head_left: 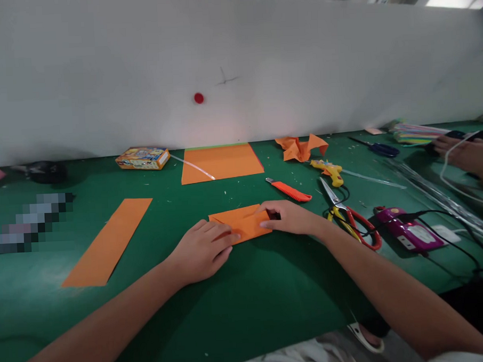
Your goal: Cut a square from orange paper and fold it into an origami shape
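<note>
A folded piece of orange paper (pixel 247 223) lies on the green table in front of me, with a crease line near its upper left corner. My left hand (pixel 204 249) is at its left end, fingers together and pressing on the lower left part. At the opposite end, my right hand (pixel 289 216) pinches the right edge between thumb and curled fingers. Just beyond the paper is a box cutter (pixel 290 190) with an orange-red handle. Scissors (pixel 349 213) with red and yellow handles lie beside my right forearm.
An orange paper strip (pixel 110 243) lies left. Orange sheets (pixel 220 163), a small box (pixel 143 158), crumpled orange paper (pixel 302 147) and a yellow glue gun (pixel 328 171) sit toward the white partition (pixel 141 73). Right are a purple power strip (pixel 407 230), cables and another person's hand (pixel 460 153).
</note>
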{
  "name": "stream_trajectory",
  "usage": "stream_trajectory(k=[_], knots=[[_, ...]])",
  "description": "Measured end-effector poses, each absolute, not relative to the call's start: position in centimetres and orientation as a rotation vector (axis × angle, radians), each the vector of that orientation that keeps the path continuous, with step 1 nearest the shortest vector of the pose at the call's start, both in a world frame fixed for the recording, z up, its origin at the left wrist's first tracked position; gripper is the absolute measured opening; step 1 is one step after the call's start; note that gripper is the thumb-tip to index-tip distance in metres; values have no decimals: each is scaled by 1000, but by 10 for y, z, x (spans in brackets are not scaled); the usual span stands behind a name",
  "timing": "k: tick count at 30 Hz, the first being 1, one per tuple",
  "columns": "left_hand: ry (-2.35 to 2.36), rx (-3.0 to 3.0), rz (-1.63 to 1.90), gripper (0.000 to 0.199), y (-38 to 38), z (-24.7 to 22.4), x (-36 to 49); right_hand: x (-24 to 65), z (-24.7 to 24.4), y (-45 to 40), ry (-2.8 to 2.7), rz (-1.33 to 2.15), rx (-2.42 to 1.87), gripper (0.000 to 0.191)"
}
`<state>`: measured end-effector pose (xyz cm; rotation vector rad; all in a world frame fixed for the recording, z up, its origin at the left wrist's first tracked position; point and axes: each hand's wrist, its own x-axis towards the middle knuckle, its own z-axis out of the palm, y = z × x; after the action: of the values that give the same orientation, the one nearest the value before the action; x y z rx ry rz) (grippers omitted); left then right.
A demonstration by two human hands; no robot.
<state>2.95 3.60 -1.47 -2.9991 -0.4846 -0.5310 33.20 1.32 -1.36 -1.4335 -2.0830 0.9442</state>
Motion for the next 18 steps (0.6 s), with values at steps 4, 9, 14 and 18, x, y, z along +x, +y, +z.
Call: stream_trajectory(k=[4, 9, 14, 18], knots=[[-487, -3013, -511, 29, 37, -15, 29, 340, -13, 14, -2110, 1072, -1398, 52], [-499, -3012, -495, 30, 36, -15, 29, 339, -9, 11, -2235, 946, -1441, 45], [-518, -3037, -511, 30, 37, -16, 29, 337, -3, 6, -2366, 826, -1357, 34], [-518, -3011, -566, 32, 39, -20, 28, 337, -1, 6, -2356, 861, -1357, 31]])
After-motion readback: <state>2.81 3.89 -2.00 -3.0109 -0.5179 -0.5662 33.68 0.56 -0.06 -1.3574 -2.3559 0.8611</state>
